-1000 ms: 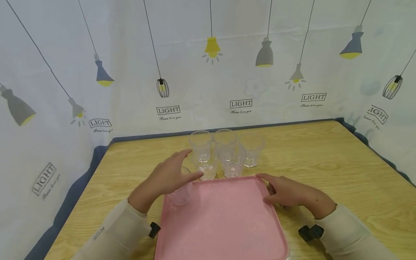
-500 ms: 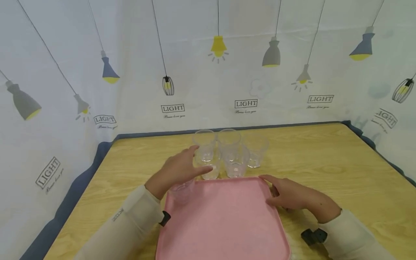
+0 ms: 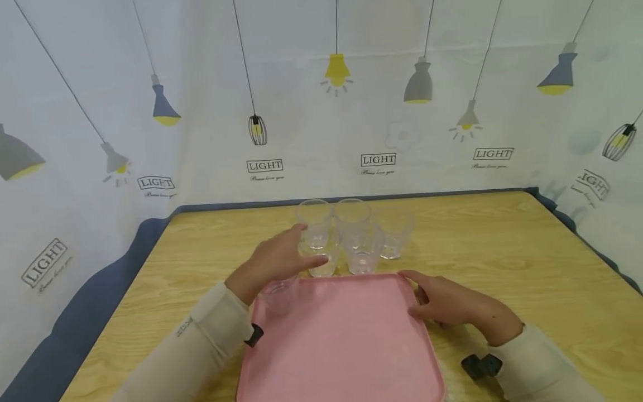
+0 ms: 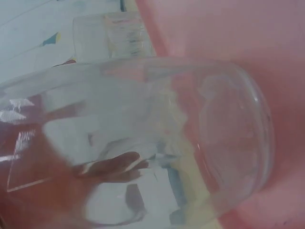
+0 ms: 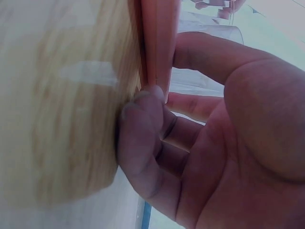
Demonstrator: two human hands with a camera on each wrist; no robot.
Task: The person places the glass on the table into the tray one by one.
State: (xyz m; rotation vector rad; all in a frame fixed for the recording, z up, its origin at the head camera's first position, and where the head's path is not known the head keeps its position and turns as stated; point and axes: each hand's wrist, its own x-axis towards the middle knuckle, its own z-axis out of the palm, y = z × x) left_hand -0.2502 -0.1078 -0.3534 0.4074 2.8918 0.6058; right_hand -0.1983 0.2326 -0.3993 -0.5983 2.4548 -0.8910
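My left hand (image 3: 278, 257) holds a clear plastic tumbler (image 3: 322, 269) at the front left of a group of such tumblers, with the thumb across its near side; the farther fingers are largely hidden. Under that wrist another clear tumbler (image 3: 279, 298) stands in the back left corner of a pink tray (image 3: 346, 346). It fills much of the left wrist view, and part of my left hand (image 4: 47, 186) shows through it. My right hand (image 3: 447, 298) grips the tray's right edge near its back corner. In the right wrist view the thumb and fingers pinch the tray rim (image 5: 159, 43).
More clear tumblers stand just behind the tray, among them a front right one (image 3: 361, 259), two rear ones and one farther right (image 3: 392, 240). The wood-grain table (image 3: 502, 245) meets a white lamp-patterned cloth (image 3: 301, 111) at its far edge.
The left hand has shifted slightly right and away, its thumb farther across the front left tumbler, and then stays there. The right hand keeps its hold on the tray. The head view shifts slightly.
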